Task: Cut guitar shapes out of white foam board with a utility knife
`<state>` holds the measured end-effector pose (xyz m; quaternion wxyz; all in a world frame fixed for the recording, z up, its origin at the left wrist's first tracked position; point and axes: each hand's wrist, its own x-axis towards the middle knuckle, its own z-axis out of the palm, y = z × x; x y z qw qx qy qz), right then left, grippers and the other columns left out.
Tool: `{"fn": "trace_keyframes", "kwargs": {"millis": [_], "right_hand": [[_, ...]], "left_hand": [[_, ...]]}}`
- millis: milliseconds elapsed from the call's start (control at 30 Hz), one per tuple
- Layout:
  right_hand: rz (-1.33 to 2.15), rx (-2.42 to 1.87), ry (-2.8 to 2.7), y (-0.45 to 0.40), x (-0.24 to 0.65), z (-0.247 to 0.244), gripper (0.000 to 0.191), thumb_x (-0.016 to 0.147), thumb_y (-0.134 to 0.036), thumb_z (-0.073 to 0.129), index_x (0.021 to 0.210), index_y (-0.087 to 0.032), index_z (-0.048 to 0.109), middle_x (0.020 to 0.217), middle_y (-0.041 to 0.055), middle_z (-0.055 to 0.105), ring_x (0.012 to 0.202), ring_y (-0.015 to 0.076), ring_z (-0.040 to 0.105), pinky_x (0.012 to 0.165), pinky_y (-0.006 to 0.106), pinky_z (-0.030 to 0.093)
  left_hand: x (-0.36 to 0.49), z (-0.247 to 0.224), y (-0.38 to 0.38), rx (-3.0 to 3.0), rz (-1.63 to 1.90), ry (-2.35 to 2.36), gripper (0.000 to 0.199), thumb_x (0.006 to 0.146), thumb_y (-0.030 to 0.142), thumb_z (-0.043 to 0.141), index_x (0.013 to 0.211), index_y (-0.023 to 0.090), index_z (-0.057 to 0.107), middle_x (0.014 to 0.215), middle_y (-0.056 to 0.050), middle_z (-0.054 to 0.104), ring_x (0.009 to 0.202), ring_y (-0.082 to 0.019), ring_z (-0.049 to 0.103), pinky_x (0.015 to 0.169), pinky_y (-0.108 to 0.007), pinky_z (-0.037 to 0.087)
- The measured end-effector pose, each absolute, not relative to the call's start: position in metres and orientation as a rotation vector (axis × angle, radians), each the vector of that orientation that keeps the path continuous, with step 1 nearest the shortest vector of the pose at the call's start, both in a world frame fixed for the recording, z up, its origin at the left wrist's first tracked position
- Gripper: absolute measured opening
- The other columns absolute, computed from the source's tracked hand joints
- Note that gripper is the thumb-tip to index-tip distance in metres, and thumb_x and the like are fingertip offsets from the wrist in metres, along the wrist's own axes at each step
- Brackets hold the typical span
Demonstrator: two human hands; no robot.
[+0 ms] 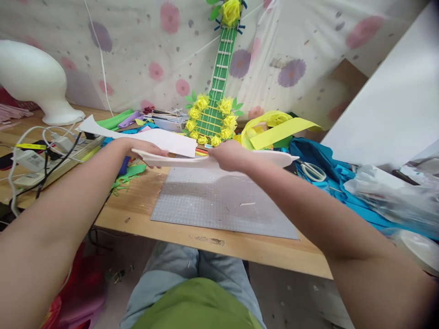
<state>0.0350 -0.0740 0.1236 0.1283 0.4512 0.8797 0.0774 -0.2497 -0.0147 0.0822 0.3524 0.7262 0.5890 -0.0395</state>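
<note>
Two white sheet-like pieces are held above a grey cutting mat (222,201). My left hand (146,148) is closed around the left part, between the upper white piece (171,140) and the lower white piece (171,160). Further right, my right hand (228,154) grips the lower piece near its middle, its fingers partly hidden. That lower piece is seen nearly edge-on and tapers to a point at the right. Behind my hands stands a green guitar-shaped craft (219,82) with white strings and yellow paper flowers.
At the left are a white foam head (34,82), a power strip (61,160) with cables, and green scraps (128,178). Yellow strips (281,132), scissors (313,172), blue material (312,151) and plastic bags (394,196) lie at the right. The wooden table's edge (212,242) is near my lap.
</note>
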Motion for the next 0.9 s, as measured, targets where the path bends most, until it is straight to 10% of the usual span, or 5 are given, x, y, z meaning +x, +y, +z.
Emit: {"fn": "trace_keyframes", "kwargs": {"millis": [200,467,733,900], "right_hand": [[-0.606,1.404,2.481,-0.015,0.064,0.174,0.030,0.068,-0.031,0.070,0.096,-0.022,0.067,0.094,0.0011,0.066,0.100,0.0258,0.058,0.085,0.037,0.045],[-1.603,1.374,1.841,0.004,0.100,0.079,0.064,0.048,-0.029,0.079,0.108,-0.019,0.061,0.107,0.0040,0.066,0.094,0.0211,0.062,0.079,0.030,0.050],[-1.001,1.467,2.430,-0.010,0.085,0.026,0.058,0.068,-0.048,0.066,0.117,-0.018,0.058,0.122,0.0088,0.058,0.107,0.0211,0.055,0.089,0.028,0.041],[-0.398,1.614,2.617,-0.056,0.032,0.010,0.067,0.067,-0.057,0.062,0.119,-0.015,0.054,0.119,0.0153,0.055,0.106,0.0279,0.052,0.084,0.035,0.043]], "left_hand": [[-0.270,0.077,-0.013,1.162,0.723,1.181,0.076,0.079,0.072,0.024,0.109,0.011,0.060,0.111,-0.021,0.061,0.104,-0.031,0.058,0.085,-0.042,0.048],[-0.210,0.022,-0.031,0.953,0.949,1.128,0.026,0.084,0.025,0.056,0.106,0.013,0.059,0.095,-0.011,0.067,0.090,-0.020,0.064,0.085,-0.035,0.050],[-0.173,-0.025,-0.039,0.861,0.944,1.377,0.035,0.086,0.034,0.053,0.116,0.015,0.051,0.115,-0.009,0.054,0.098,-0.020,0.056,0.081,-0.040,0.049],[-0.182,-0.022,-0.041,0.938,0.770,1.519,0.021,0.070,0.028,0.070,0.079,0.010,0.063,0.073,-0.011,0.067,0.068,-0.020,0.064,0.062,-0.031,0.052]]}}
